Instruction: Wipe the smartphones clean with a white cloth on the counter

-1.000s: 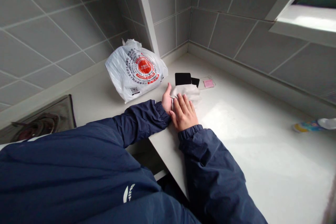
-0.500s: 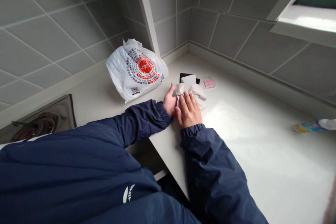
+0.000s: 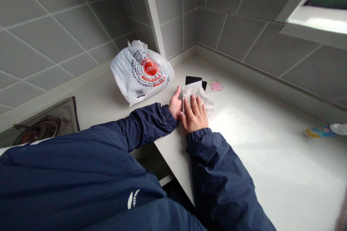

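My right hand lies palm down on a pale beige cloth, its fingers stretched out and apart. Beneath the cloth is a flat grey object, mostly covered; its kind is hidden. My left hand is at its left edge, thumb pointing up, with the other fingers out of sight under it. Just beyond the cloth, flat black items lie on the white counter, partly covered. A pink rectangular item in a clear case is to their right.
A white plastic bag with red and black print stands left of my hands. Further left is a stove burner. A blue and yellow bottle lies at the far right. Grey tiled walls meet behind the counter.
The cloth has shifted slightly under my right hand; its upper edge now covers more of the pale surface beyond my fingertips. Both hands remain in nearly the same place.
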Tool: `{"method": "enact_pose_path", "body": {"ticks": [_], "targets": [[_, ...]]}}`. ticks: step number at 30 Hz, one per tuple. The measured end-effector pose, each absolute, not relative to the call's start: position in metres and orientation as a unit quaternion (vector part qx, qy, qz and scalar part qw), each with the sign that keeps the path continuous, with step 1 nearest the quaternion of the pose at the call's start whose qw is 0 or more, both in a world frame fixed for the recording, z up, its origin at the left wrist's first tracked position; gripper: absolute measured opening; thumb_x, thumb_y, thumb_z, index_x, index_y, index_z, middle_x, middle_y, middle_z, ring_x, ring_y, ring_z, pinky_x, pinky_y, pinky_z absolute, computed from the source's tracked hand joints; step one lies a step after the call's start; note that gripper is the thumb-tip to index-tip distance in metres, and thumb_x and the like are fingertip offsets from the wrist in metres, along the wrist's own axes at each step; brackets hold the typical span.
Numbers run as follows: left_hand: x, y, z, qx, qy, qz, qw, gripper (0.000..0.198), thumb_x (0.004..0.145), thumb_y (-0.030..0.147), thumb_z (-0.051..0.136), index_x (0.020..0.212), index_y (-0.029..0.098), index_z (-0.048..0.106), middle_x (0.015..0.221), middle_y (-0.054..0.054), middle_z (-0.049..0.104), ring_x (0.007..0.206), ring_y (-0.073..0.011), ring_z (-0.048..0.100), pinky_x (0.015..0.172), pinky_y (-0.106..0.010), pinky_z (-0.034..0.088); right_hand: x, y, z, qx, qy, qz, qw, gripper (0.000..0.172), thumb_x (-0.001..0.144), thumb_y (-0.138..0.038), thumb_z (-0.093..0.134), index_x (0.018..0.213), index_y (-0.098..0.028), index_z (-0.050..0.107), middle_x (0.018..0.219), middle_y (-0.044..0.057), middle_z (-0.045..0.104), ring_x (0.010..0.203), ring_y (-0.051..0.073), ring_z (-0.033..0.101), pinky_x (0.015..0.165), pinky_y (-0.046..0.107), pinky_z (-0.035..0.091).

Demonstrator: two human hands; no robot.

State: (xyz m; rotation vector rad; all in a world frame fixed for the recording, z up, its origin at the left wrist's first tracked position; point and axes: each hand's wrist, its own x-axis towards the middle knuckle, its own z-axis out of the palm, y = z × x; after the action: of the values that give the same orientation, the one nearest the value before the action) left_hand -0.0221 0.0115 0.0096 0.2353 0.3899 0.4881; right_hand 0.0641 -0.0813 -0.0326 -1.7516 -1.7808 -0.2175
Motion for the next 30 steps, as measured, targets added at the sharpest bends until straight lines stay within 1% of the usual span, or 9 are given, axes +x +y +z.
{"method": "enact_pose_path", "body": {"ticks": [4,8,11,14,16,19,24,27,30], "targets": [[-0.023,0.011,0.011,0.121,0.210,0.246,0.939,0.081,0.095,0.077,0.026,0.122,0.013,0.068,0.109,-0.016,0.075,0.112,-0.0284,0.070,0.111,-0.045,0.044,0.060,-0.084,-0.032,-0.653,-0.690,-0.082,0.302,0.056,0.100,-0.047,0.046,0.150,-0.023,0.049,0.163,0.016,0.036,0.153,0.034,0.029,0.119,0.055,0.031],[-0.023,0.011,0.016,0.119,0.220,0.237,0.939,0.084,0.095,0.077,0.022,0.122,0.013,0.068,0.110,-0.016,0.075,0.111,-0.0284,0.070,0.111,-0.045,0.044,0.059,-0.085,-0.031,-0.660,-0.687,-0.082,0.293,0.055,0.101,-0.046,0.044,0.151,-0.025,0.048,0.164,0.013,0.035,0.153,0.033,0.030,0.119,0.056,0.030],[-0.023,0.012,0.016,0.116,0.212,0.232,0.942,0.086,0.095,0.078,0.020,0.126,0.012,0.066,0.112,-0.017,0.074,0.113,-0.0286,0.069,0.111,-0.045,0.043,0.061,-0.085,-0.030,-0.664,-0.683,-0.090,0.292,0.052,0.102,-0.043,0.042,0.150,-0.026,0.049,0.163,0.012,0.037,0.152,0.032,0.032,0.117,0.058,0.032],[-0.024,0.013,0.011,0.115,0.188,0.218,0.951,0.087,0.094,0.078,0.022,0.132,0.011,0.063,0.117,-0.017,0.072,0.118,-0.0284,0.067,0.113,-0.044,0.042,0.063,-0.084,-0.030,-0.665,-0.676,-0.095,0.303,0.051,0.102,-0.042,0.041,0.149,-0.024,0.051,0.162,0.014,0.038,0.151,0.033,0.033,0.115,0.056,0.036],[-0.023,0.012,0.009,0.119,0.177,0.219,0.952,0.085,0.095,0.077,0.024,0.136,0.012,0.060,0.121,-0.016,0.071,0.121,-0.0278,0.065,0.114,-0.044,0.040,0.065,-0.083,-0.030,-0.667,-0.673,-0.092,0.308,0.053,0.102,-0.043,0.041,0.151,-0.023,0.049,0.163,0.016,0.036,0.152,0.035,0.031,0.115,0.055,0.037],[-0.021,0.008,0.008,0.123,0.176,0.215,0.953,0.081,0.097,0.075,0.024,0.142,0.017,0.057,0.126,-0.013,0.070,0.127,-0.0262,0.062,0.116,-0.043,0.037,0.068,-0.082,-0.030,-0.671,-0.670,-0.088,0.307,0.058,0.102,-0.044,0.042,0.154,-0.020,0.043,0.165,0.018,0.031,0.154,0.037,0.025,0.117,0.056,0.034],[-0.017,-0.004,0.013,0.142,0.164,0.190,0.957,0.076,0.099,0.072,0.021,0.148,0.023,0.051,0.135,-0.010,0.065,0.135,-0.0250,0.056,0.120,-0.046,0.031,0.070,-0.080,-0.032,-0.685,-0.648,-0.105,0.316,0.067,0.099,-0.050,0.045,0.157,-0.017,0.037,0.167,0.020,0.025,0.156,0.039,0.017,0.120,0.061,0.027],[-0.016,-0.007,0.014,0.156,0.158,0.183,0.958,0.074,0.101,0.068,0.018,0.149,0.022,0.050,0.140,-0.010,0.062,0.138,-0.0233,0.052,0.122,-0.043,0.028,0.073,-0.080,-0.031,-0.694,-0.635,-0.117,0.320,0.072,0.098,-0.051,0.047,0.158,-0.015,0.033,0.167,0.022,0.022,0.156,0.040,0.016,0.120,0.061,0.027],[-0.016,-0.005,0.013,0.157,0.159,0.173,0.959,0.075,0.100,0.069,0.018,0.148,0.021,0.051,0.140,-0.010,0.062,0.139,-0.0233,0.052,0.123,-0.042,0.027,0.073,-0.079,-0.031,-0.696,-0.630,-0.125,0.319,0.071,0.098,-0.051,0.047,0.158,-0.014,0.035,0.166,0.023,0.024,0.155,0.039,0.018,0.120,0.059,0.028]]}}
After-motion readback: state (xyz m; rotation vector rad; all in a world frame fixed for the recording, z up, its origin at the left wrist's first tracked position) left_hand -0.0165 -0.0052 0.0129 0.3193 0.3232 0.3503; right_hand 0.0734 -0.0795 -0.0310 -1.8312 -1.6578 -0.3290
